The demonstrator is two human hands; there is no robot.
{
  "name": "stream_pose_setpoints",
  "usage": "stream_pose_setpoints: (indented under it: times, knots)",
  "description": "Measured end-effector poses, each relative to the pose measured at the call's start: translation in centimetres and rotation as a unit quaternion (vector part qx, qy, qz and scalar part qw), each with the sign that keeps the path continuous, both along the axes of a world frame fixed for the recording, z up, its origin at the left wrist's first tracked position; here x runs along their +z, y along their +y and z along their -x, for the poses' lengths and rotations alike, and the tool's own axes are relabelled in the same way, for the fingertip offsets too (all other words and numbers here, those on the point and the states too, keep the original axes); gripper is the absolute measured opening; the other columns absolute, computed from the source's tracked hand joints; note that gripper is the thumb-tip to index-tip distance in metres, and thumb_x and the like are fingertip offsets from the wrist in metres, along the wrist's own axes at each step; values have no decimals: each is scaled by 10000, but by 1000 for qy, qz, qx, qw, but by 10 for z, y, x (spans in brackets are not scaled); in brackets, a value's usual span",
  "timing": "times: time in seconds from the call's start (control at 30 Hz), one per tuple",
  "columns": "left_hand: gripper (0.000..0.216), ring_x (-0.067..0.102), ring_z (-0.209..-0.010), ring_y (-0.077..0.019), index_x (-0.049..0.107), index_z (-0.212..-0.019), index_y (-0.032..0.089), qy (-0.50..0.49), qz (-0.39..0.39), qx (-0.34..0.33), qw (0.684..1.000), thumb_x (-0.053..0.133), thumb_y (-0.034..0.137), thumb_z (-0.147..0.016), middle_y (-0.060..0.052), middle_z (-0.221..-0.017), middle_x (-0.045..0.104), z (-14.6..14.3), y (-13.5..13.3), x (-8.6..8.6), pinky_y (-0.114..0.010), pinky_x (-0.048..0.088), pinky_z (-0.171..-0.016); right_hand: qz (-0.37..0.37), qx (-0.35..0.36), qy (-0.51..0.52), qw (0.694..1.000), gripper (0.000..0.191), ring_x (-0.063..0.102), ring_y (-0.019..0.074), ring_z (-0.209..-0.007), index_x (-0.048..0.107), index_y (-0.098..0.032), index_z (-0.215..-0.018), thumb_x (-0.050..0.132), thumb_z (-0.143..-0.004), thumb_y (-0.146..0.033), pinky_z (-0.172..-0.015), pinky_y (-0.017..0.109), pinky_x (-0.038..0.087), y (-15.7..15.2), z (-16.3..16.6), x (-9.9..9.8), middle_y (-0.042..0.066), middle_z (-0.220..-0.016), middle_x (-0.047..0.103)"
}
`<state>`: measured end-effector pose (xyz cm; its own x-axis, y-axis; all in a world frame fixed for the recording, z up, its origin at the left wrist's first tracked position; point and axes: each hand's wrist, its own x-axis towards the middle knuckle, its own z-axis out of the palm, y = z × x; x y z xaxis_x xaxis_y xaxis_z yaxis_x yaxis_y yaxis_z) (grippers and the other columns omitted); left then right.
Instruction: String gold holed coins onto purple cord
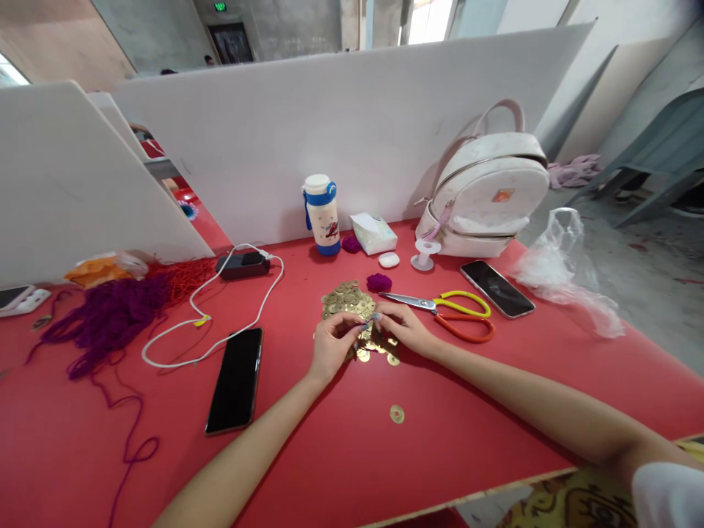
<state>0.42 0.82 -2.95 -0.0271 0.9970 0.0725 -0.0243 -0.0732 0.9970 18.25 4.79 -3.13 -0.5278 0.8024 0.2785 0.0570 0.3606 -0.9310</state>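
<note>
Left hand (328, 345) and right hand (408, 331) close together, fingers pinched, contents too small to tell; brassy round metal coins (346, 295) heaped beneath and beyond on red worktop (330, 469), likely for easy reach.

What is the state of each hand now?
Left hand: closed in a pinch; anything held is too small to tell.
Right hand: likewise closed; anything held unclear.

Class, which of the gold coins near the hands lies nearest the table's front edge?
The single coin lying alone between the forearms; the others lie in or close around the pile.
</note>
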Motion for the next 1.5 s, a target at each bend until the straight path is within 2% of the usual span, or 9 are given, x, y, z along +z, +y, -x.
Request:
stream_pose_setpoints:
  times: [0.2, 0.37, 0.57, 0.77, 0.93, 1.0, 1.13, 1.27, 1.5]
  knots:
    - [234, 515, -449, -82, 559, -630, 166, -19, 18, 13, 1000, 786, 224, -632, 51, -531, 555, 0, -1, 1, -189, 426, -453, 37, -23, 25, 999, 420, 460, 126, -595, 527, -173, -673, 464, -940, -491, -581, 256, 363, 2, -2, -2, -10, -630, 491]
    - [259, 512, -418, -100, 547, -609, 170, -16, 46, 4, 999, 787, 264, -626, 46, -504, 545, -1, 0, 0, -202, 416, -401, 31, -40, 39, 998, 441, 471, 137, -615, 546, -178, -658, 479, -928, -519, -606, 268, 377, 2, -4, -1, -1, -632, 508]
    - [236, 520, -472, -87, 555, -605, 165, 4, 32, 5, 999, 786, 215, -604, 42, -540, 557, -1, 1, 1, -195, 429, -473, 36, -47, 41, 997, 455, 503, 139, -600, 558, -179, -666, 480, -920, -549, -587, 267, 388, 2, -3, -2, 5, -628, 545]
    - [198, 628, -673, -140, 675, -831, 174, 2, 17, -38, 999, 759, 209, -655, -9, -718, 657, -1, 1, 4, -234, 503, -625, 32, -47, 38, 998, 439, 501, 136, -584, 556, -184, -698, 445, -946, -529, -587, 269, 397, -1, 0, 0, -1, -617, 544]
    - [133, 641, -672, -157, 693, -786, 167, 23, 14, -46, 999, 747, 210, -672, -33, -745, 698, 0, 0, 3, -261, 516, -647, 26, -61, 39, 997, 385, 495, 131, -602, 502, -191, -707, 424, -973, -458, -601, 269, 402, -2, 0, -2, -7, -648, 529]
    - [128, 646, -668, -160, 699, -785, 167, 28, 10, -40, 999, 746, 226, -682, -37, -749, 705, 0, 0, 2, -264, 519, -641, 20, -79, 36, 996, 300, 497, 135, -619, 513, -199, -782, 438, -971, -419, -604, 269, 411, -1, 0, -4, -7, -689, 530]
    - [137, 630, -589, -148, 697, -777, 165, 39, 9, -28, 999, 737, 280, -714, -28, -687, 690, 0, 0, 1, -248, 505, -566, -76, -143, 23, 986, 119, 521, 163, -759, 538, -214, -975, 523, -929, -323, -675, 295, 447, -1, 1, -7, 39, -916, 556]
    - [171, 607, -498, -140, 671, -775, 162, 14, 33, -28, 999, 731, 314, -726, -8, -596, 657, 0, 0, 2, -241, 489, -495, -189, -159, -4, 969, 68, 528, 220, -960, 593, -214, -922, 571, -906, -276, -836, 370, 456, -4, -1, -4, 73, -995, 526]
    - [192, 549, -455, -120, 676, -805, 170, 19, 21, -22, 999, 672, 361, -789, 8, -545, 622, 1, -1, 4, -221, 439, -453, -260, -119, -102, 953, 90, 504, 241, -1032, 681, -216, -848, 653, -868, -299, -896, 416, 456, -6, -1, 0, 82, -1057, 583]
